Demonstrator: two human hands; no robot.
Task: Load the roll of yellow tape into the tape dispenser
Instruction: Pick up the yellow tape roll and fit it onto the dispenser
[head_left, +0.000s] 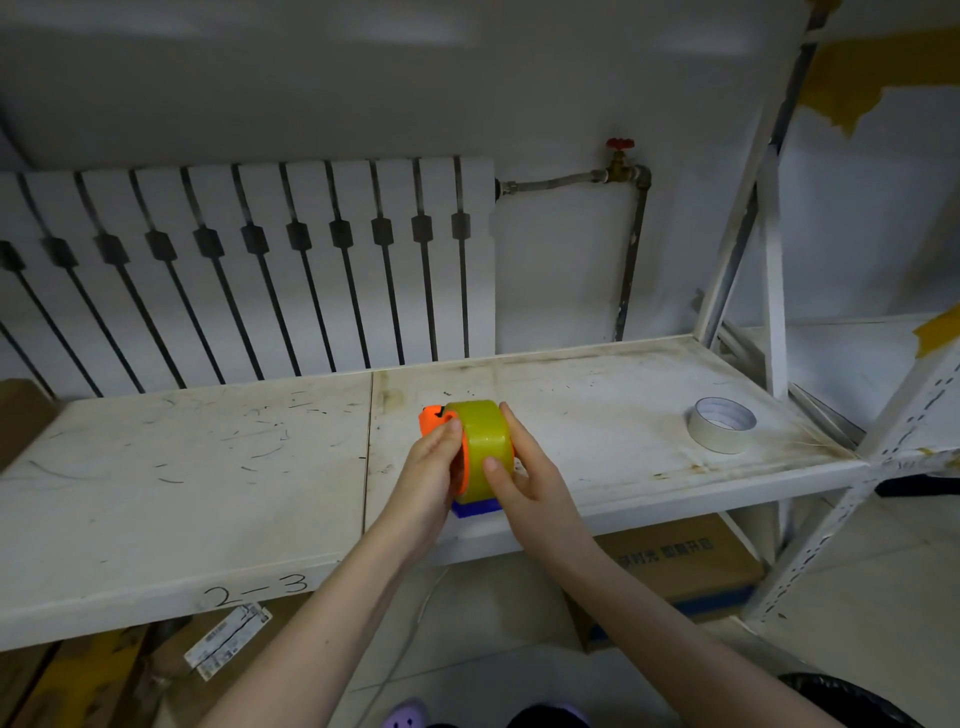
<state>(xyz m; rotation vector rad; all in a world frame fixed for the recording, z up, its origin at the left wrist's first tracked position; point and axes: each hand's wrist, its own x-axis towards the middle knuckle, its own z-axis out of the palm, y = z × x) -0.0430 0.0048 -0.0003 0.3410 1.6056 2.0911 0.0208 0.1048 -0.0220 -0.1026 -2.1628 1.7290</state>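
Note:
A roll of yellow tape (483, 441) sits against an orange tape dispenser (434, 418) with a blue part (475, 508) showing below it. Both are held just above the front of a white shelf (208, 467). My left hand (431, 467) grips the dispenser's orange side, thumb on its rim. My right hand (524, 473) presses on the roll from the right, thumb on the roll's outer band. How far the roll sits on the dispenser's hub is hidden by the roll and my fingers.
A white tape roll (722, 423) lies at the shelf's right end. A radiator (249, 260) and a pipe with a red valve (621, 156) stand behind. Cardboard boxes (685, 566) lie under the shelf. A white rack post (769, 260) rises at right.

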